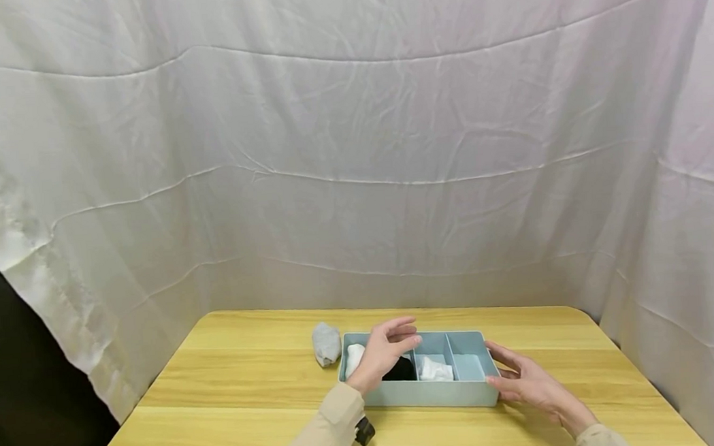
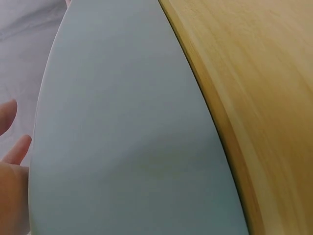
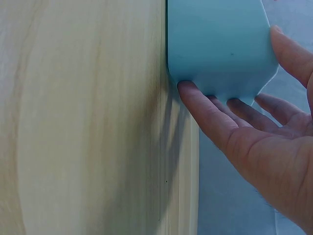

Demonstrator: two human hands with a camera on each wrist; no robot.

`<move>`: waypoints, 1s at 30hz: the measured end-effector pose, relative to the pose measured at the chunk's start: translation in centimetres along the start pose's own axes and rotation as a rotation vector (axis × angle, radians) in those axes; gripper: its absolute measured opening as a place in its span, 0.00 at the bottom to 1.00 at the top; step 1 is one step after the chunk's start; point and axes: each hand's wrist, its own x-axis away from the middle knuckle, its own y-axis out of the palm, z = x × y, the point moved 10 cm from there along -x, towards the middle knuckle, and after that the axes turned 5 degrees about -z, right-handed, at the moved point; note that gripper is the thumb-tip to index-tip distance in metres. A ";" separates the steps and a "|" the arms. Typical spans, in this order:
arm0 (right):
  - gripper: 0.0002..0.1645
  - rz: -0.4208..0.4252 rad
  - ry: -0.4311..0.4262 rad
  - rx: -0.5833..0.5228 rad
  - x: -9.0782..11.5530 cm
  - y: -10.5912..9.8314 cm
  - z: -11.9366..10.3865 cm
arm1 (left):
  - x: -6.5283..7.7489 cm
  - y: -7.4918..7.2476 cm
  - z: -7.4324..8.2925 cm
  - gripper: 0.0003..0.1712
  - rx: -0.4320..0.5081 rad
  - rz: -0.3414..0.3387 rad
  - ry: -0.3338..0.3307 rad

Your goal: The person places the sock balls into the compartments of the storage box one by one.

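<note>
A long pale-blue divided storage box rests on the table. My left hand hovers over its left part, fingers extended and holding nothing. Beneath that hand, black fabric lies in one compartment, partly hidden. White fabric is in the leftmost one, and a white fabric bundle lies right of the black. Bare floor shows in the rightmost compartment. My right hand holds the box's right end, thumb at the front rim. In the right wrist view, its fingers press the end wall.
A grey sock-like fabric bundle lies outside the box, close to its left end. The light wooden table has rounded back corners. Grey curtains hang behind it and at both sides.
</note>
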 end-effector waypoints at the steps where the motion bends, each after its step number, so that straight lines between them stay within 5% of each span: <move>1: 0.52 -0.003 -0.001 -0.003 0.0 0.0 0.0 | 0.0 -0.1 0.0 0.23 0.002 0.003 0.000; 13: 0.52 -0.003 0.004 -0.008 0.0 0.0 0.0 | 0.3 -1.4 0.0 0.20 -0.009 0.041 0.004; 30: 0.53 0.000 -0.004 -0.007 -0.1 0.0 0.0 | 1.7 -6.3 0.0 0.15 -0.006 0.086 0.050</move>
